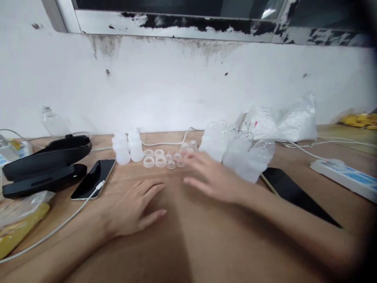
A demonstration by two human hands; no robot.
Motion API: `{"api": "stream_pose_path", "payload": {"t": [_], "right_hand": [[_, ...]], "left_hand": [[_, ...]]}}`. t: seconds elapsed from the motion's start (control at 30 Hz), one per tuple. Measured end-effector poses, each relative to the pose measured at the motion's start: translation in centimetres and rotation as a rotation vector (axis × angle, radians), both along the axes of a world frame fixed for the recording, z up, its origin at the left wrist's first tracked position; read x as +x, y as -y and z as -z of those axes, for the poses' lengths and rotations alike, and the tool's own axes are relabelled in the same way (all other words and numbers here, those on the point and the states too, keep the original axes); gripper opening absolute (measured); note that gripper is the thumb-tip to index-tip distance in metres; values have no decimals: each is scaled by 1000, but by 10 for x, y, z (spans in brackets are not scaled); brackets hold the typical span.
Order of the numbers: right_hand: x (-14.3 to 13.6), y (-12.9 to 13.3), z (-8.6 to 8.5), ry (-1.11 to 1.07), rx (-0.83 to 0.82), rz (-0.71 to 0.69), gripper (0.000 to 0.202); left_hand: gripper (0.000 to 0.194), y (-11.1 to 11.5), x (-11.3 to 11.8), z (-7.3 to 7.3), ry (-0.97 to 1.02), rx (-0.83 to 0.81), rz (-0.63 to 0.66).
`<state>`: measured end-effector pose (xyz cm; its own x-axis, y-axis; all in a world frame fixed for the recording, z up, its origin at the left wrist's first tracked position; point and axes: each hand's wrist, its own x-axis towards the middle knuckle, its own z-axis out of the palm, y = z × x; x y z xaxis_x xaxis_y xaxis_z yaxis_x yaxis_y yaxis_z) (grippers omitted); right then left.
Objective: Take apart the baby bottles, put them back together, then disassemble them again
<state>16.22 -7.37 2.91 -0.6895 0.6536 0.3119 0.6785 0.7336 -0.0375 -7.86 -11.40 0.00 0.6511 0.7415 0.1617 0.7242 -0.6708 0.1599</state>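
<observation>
Currently, the left hand (134, 208) lies palm down on the near part of the counter (153, 251), its grip loosely spread, the thumb well apart from the fingers and nothing visible in it. To the right, the right hand (206, 173) reaches toward the middle of the far side. Its grip is also parted, with a wide gap between thumb and fingers; the hand is blurred, and I cannot tell whether its fingertips touch the small clear teats (171, 163) just beside them.

Those teats sit at the middle of the far side, with clear domed caps (193, 145) close behind. Just left of the teats, four translucent rings (160, 164) lie in two rows of two. Farther left, two white bottles (136, 149) stand upright side by side. Right of the right hand is a cluster of capped bottles (213, 141) under clear domes, the nearest ones leaning right.

On the left, a phone (92, 181) lies near the left hand, the end of a white cable (59, 225) across it, and a black case (48, 159) lies beyond. On the right, a dark phone (297, 196) lies beyond the right forearm, and a power strip (347, 180) sits farther right.
</observation>
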Motion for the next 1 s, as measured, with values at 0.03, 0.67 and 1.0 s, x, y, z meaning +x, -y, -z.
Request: {"api": "stream_pose_path", "payload": {"t": [0.03,0.67,1.0], "right_hand": [[-5,8,12,33,-125,-115,53],[-11,26,56,-10,-358,-172,56],[-13,27,51,27,-385,-160,58]], "left_hand": [[53,-1,-3,-1,-11,-14,38],[61,-3,-8,2,-146,-156,140],[63,-5,-10,3,-171,-156,158]]}}
